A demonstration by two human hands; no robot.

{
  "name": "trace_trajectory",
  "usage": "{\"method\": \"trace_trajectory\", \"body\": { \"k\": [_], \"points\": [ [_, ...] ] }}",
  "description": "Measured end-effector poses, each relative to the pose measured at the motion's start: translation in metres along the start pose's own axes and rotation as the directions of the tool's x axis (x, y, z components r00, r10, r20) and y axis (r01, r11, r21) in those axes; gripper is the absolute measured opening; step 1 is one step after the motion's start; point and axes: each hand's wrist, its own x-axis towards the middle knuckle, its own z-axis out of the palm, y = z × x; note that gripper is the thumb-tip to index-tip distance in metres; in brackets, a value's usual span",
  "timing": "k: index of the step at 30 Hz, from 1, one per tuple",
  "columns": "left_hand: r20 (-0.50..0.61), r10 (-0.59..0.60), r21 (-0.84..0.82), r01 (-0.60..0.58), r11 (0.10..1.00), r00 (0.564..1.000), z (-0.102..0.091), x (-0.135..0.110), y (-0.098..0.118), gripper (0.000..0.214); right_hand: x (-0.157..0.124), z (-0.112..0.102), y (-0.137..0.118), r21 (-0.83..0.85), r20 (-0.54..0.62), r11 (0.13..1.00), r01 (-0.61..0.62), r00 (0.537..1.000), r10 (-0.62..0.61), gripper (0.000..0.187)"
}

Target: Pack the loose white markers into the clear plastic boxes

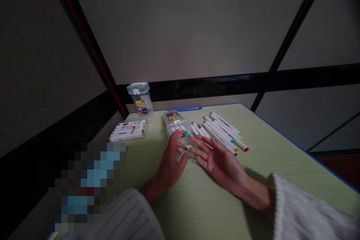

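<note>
The left hand [170,163] curved over the clear marker box [173,117] on the counter [270,150], any grip unclear; the right hand [221,160] spread open, empty, near loose markers [219,132].

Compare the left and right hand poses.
The left hand curls its fingers loosely by the clear marker case; the right hand holds its fingers straighter, beside the loose markers.
The left hand shows mostly its thumb side; the right hand turns its palm toward the camera.
Shared: both are bare and come out of grey knit sleeves.
</note>
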Motion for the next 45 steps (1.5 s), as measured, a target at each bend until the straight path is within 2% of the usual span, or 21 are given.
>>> {"method": "trace_trajectory", "body": {
  "k": [5, 8, 12, 15, 18, 20, 23, 27, 29, 31, 35, 37, 39, 41, 42, 43, 45],
  "points": [
    [-0.027, -0.019, -0.021, 0.019, 1.000, 0.999, -0.002, 0.002, 0.003, 0.057, -0.001, 0.000, -0.001, -0.009, 0.001, 1.000, -0.001, 1.000, 0.001, 0.012],
    [-0.151, -0.012, -0.023, 0.008, 1.000, 0.988, -0.006, 0.004, 0.005, 0.048, -0.001, 0.000, -0.001, -0.012, 0.003, 1.000, 0.005, 1.000, -0.005, 0.012],
    [-0.343, -0.050, -0.015, 0.048, 0.999, 0.938, -0.011, 0.007, 0.003, 0.032, -0.001, 0.000, -0.001, -0.046, -0.042, 0.997, 0.065, 0.997, -0.067, 0.013],
    [-0.383, -0.078, -0.021, 0.076, 0.997, 0.921, -0.012, 0.009, -0.001, 0.027, -0.001, 0.000, -0.001, -0.100, -0.101, 0.988, 0.117, 0.987, -0.127, 0.013],
    [-0.406, -0.088, -0.026, 0.085, 0.996, 0.910, -0.012, 0.011, -0.004, 0.024, 0.000, -0.001, 0.001, -0.160, -0.145, 0.980, 0.116, 0.980, -0.140, 0.007],
    [-0.430, -0.090, -0.011, 0.095, 0.995, 0.898, -0.012, 0.011, -0.005, 0.024, 0.000, 0.000, 0.003, -0.208, -0.146, 0.969, 0.133, 0.975, -0.166, 0.012],
    [-0.484, -0.107, 0.018, 0.132, 0.991, 0.868, -0.012, 0.012, -0.009, 0.030, -0.002, 0.002, 0.003, -0.329, -0.106, 0.922, 0.202, 0.963, -0.248, 0.026],
    [-0.538, -0.181, -0.011, 0.208, 0.978, 0.823, -0.011, 0.013, -0.017, 0.044, -0.001, 0.004, -0.004, -0.539, -0.066, 0.808, 0.239, 0.944, -0.324, 0.036],
    [-0.516, -0.246, -0.081, 0.239, 0.968, 0.821, -0.009, 0.013, -0.023, 0.052, 0.001, 0.002, -0.012, -0.635, -0.055, 0.731, 0.251, 0.929, -0.367, 0.039],
    [-0.466, -0.310, -0.170, 0.260, 0.951, 0.829, -0.007, 0.013, -0.027, 0.058, 0.005, -0.002, -0.021, -0.743, -0.033, 0.618, 0.257, 0.908, -0.417, 0.041],
    [-0.278, -0.394, -0.325, 0.300, 0.897, 0.876, -0.003, 0.012, -0.030, 0.066, 0.011, -0.015, -0.038, -0.917, 0.138, 0.273, 0.291, 0.874, -0.466, 0.038],
    [-0.193, -0.421, -0.394, 0.323, 0.860, 0.886, -0.003, 0.011, -0.027, 0.069, 0.012, -0.021, -0.046, -0.965, 0.192, 0.077, 0.251, 0.876, -0.443, 0.035],
    [-0.132, -0.435, -0.441, 0.340, 0.830, 0.891, -0.004, 0.011, -0.024, 0.072, 0.012, -0.024, -0.053, -0.969, 0.237, -0.166, 0.184, 0.887, -0.397, 0.032],
    [-0.089, -0.430, -0.461, 0.345, 0.817, 0.899, -0.005, 0.011, -0.022, 0.073, 0.012, -0.026, -0.059, -0.900, 0.253, -0.427, 0.085, 0.900, -0.354, 0.027],
    [-0.074, -0.422, -0.468, 0.342, 0.815, 0.904, -0.005, 0.011, -0.021, 0.074, 0.012, -0.027, -0.062, -0.850, 0.247, -0.526, 0.037, 0.909, -0.336, 0.025],
    [-0.061, -0.413, -0.475, 0.338, 0.813, 0.909, -0.005, 0.011, -0.020, 0.075, 0.011, -0.028, -0.064, -0.804, 0.234, -0.595, -0.003, 0.918, -0.321, 0.024],
    [-0.041, -0.399, -0.490, 0.330, 0.807, 0.916, -0.005, 0.011, -0.020, 0.077, 0.011, -0.030, -0.066, -0.749, 0.207, -0.661, -0.045, 0.932, -0.297, 0.024]
  ]
}}
